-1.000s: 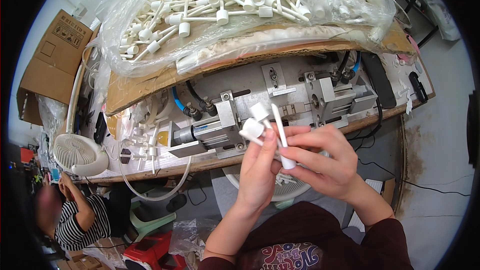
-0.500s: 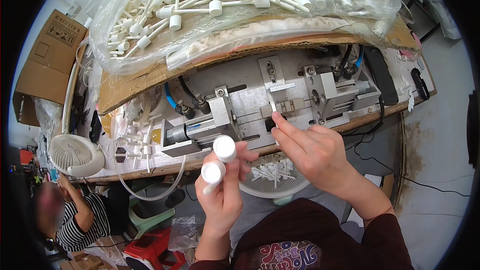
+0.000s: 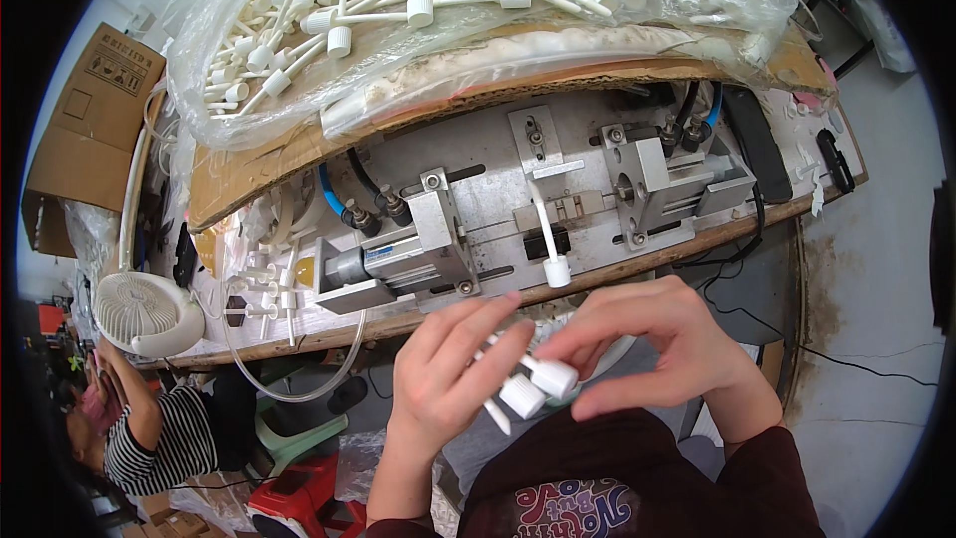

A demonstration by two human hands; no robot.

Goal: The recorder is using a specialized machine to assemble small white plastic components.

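My left hand [image 3: 438, 369] is closed around two white ribbed caps with thin stems [image 3: 522, 395], their cap ends turned to the right. Close beside those caps is my right hand [image 3: 662, 344], its thumb and fingers apart and nothing gripped between them. Ahead of both hands, another white stemmed cap [image 3: 557, 270] rests in the metal fixture [image 3: 570, 207], its stem pointing away from me and its cap toward the bench's front edge. Two metal cylinder clamps, left [image 3: 403, 257] and right [image 3: 662, 189], flank the fixture.
A plastic-lined cardboard tray [image 3: 398, 100] heaped with white stemmed caps stands behind the fixture. A small fan [image 3: 149, 314] and several loose white pieces [image 3: 269, 289] are at the left. Below my hands, a basket is mostly hidden. Another person [image 3: 164, 428] sits at lower left.
My right hand has let go of the stemmed cap at the fixture and drawn back toward my left hand. The left hand has turned, tipping its caps to the right.
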